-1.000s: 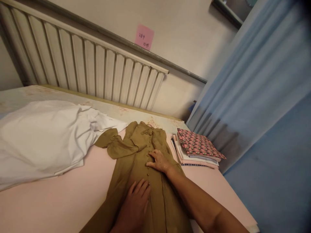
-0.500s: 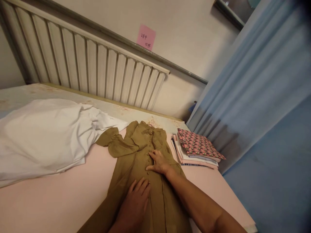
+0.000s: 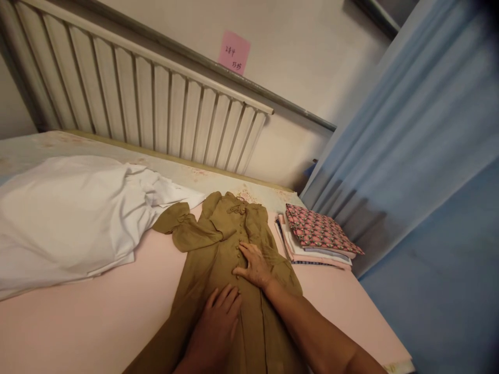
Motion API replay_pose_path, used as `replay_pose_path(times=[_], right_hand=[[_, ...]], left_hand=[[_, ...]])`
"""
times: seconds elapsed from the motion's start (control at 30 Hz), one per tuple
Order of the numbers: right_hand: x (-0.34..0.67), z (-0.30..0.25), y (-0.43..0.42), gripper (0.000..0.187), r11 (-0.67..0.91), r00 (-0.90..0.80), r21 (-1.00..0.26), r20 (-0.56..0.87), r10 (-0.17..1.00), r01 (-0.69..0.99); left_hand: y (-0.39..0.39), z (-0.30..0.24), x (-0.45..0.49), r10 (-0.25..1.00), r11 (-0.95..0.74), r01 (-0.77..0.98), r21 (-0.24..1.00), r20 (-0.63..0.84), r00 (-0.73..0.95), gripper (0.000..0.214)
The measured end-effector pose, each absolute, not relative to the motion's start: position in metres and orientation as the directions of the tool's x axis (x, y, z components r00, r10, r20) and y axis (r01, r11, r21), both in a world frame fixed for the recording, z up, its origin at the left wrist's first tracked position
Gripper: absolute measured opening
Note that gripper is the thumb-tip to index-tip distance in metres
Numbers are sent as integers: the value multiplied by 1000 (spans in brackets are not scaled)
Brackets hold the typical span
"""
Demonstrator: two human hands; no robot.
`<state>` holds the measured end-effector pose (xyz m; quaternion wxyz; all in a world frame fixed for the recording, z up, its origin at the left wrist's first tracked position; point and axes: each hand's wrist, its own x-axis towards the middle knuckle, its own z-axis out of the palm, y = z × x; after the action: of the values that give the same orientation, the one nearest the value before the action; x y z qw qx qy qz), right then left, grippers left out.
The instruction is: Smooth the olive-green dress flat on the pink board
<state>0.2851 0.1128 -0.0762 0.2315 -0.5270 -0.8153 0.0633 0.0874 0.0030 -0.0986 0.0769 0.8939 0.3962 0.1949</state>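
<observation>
An olive-brown buttoned dress [image 3: 218,236] lies flat, collar away from me, on a pink surface [image 3: 78,322]. One sleeve is folded across its left side. My right hand [image 3: 255,265] rests flat on the dress beside the button row, fingers spread and open. My left hand [image 3: 218,324] presses flat on the skirt part lower down, fingers stretched out, holding nothing.
A crumpled white cloth [image 3: 66,218] covers the left of the surface. A stack of folded fabrics [image 3: 317,236] with a red patterned one on top sits at the right. A ribbed radiator [image 3: 136,93], a pink note [image 3: 233,53] on the wall and a blue curtain [image 3: 421,145] surround the surface.
My right hand has slid a little down the dress toward me. The left hand stays pressed on the skirt. The view shifted slightly.
</observation>
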Motion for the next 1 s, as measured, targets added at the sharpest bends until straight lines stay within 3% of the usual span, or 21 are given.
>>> replay_pose_path(times=[0.33,0.6,1.0], right_hand=[[279,-72,108,33,432,-243,-403,440,864,807],[271,-72,106,37,418,-272,-290,432,860,861],[269,-71,104,39,409,-272,-270,429,861,872]], left_hand=[[5,-109,86,713,-699,659,278,347,609,54],[6,-114,86,699,-708,661,249,377,607,55],[6,-116,85,700,-709,649,277,392,597,54]])
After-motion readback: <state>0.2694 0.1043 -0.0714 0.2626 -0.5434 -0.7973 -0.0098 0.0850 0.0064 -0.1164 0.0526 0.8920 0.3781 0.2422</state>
